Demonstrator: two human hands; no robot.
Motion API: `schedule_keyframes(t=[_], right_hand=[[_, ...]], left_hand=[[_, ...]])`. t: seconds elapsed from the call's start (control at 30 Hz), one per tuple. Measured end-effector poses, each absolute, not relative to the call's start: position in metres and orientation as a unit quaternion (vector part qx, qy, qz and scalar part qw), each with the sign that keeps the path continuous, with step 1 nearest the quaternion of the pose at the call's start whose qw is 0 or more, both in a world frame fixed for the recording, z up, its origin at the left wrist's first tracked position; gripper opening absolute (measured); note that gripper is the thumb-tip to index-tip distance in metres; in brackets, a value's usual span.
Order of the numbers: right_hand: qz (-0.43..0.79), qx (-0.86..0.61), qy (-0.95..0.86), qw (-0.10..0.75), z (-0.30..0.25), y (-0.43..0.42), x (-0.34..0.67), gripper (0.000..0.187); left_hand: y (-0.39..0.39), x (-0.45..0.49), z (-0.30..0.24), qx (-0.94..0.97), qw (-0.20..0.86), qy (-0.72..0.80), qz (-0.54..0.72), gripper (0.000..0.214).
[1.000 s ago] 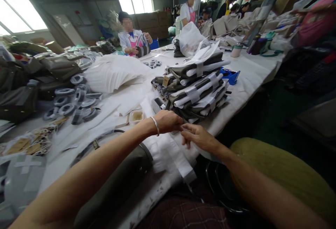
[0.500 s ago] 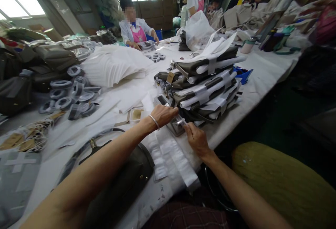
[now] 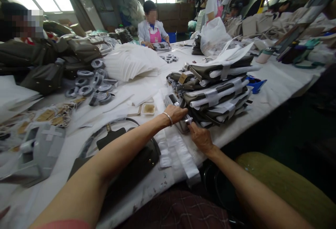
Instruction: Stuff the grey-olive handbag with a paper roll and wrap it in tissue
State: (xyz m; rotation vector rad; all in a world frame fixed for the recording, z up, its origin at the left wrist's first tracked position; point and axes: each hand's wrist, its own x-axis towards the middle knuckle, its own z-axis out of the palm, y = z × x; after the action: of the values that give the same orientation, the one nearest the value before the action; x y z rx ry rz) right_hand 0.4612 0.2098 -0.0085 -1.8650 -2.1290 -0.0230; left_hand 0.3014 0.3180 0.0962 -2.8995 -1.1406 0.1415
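Note:
Over a grey tape dispenser [image 3: 172, 99] at the table edge, a short shiny strip of clear tape [image 3: 188, 119] spans the gap between my two hands. My left hand [image 3: 176, 113], with a bracelet at the wrist, is closed on the strip's far end. Pinched fingers of my right hand [image 3: 201, 137] hold the near end. My hands hide much of the dispenser. Just beyond is a stack of folded dark bags [image 3: 215, 98] wrapped with white sheets. A dark olive handbag [image 3: 139, 159] lies under my left forearm. White strips [image 3: 181, 152] hang over the edge.
Coiled, wrapped straps [image 3: 86, 91], a fanned pile of white sheets [image 3: 133, 61] and tags with cords [image 3: 49, 115] lie left. A second grey dispenser [image 3: 44, 152] stands nearer. A co-worker in a pink apron [image 3: 154, 36] works across the table. A yellowish covered seat [image 3: 278, 180] is at right.
The view has swung left, so things sit farther right and the second dispenser and another person show at left. Both hands stay at the dispenser with the strip between them.

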Motion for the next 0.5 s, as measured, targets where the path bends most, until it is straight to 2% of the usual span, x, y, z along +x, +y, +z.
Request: schedule_keyframes(t=[0.1,0.17,0.4,0.5], right_hand=[[-0.017,-0.623,-0.77,0.135,-0.014,0.198,0.459,0.029],[-0.02,-0.622,-0.769,0.144,-0.018,0.195,0.457,0.031],[0.079,-0.648,-0.703,0.284,-0.009,0.192,0.473,0.049],[0.147,-0.605,-0.715,0.319,0.008,0.19,0.482,0.046]], left_hand=[[0.322,0.289,0.107,-0.916,0.029,-0.399,0.034,0.031],[0.323,0.28,0.114,-0.909,0.035,-0.413,0.028,0.032],[0.282,0.242,0.154,-0.913,-0.009,-0.407,-0.037,0.025],[0.24,0.2,0.182,-0.916,-0.06,-0.383,-0.105,0.019]])
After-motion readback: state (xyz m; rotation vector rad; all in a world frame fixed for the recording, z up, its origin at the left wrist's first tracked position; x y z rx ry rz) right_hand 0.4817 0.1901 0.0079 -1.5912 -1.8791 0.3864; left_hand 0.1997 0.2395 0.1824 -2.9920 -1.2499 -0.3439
